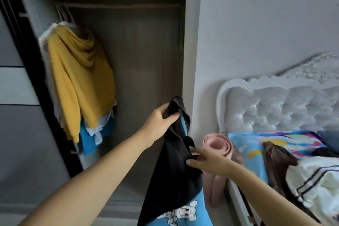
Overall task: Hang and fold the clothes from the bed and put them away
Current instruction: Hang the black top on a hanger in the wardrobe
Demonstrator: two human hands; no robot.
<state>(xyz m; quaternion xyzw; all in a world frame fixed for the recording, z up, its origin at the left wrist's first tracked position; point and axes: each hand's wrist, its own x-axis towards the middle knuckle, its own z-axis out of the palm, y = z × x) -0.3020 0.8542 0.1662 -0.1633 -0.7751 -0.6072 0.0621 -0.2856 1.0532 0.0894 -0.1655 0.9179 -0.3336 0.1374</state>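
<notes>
**fingers of both hands clamped on a black garment at the open wardrobe**

fingers (pixel 171 115) of the left hand (pixel 157 124) curl over the top edge of a black garment (pixel 174 180), thumb on the near side, bunching the cloth just beside a teal hanger (pixel 183 123) whose edge shows inside the neck of it. the right hand (pixel 205 159) pinches a fold of the same garment lower down, thumb underneath and fingers tucked into the cloth. the garment hangs between the two hands in front of the open wardrobe (pixel 143 60), its lower part draping down over blue cloth with a cartoon print (pixel 185 213) at the bottom of the view.

inside the wardrobe, on the left end of the rail (pixel 124 5), a yellow hoodie (pixel 80 79) hangs over white and blue clothes (pixel 97 134). a few bare hangers (pixel 64 13) sit on the rail above it.

to the right stands the bed (pixel 247 145) with a white tufted headboard (pixel 275 106) and a bright patterned sheet. on the bed lie a brown garment (pixel 278 163) and a cream garment with dark stripes (pixel 315 180), touching each other. a rolled pink mat (pixel 218 145) leans between the bed and the wardrobe side, just beside the right hand.
</notes>
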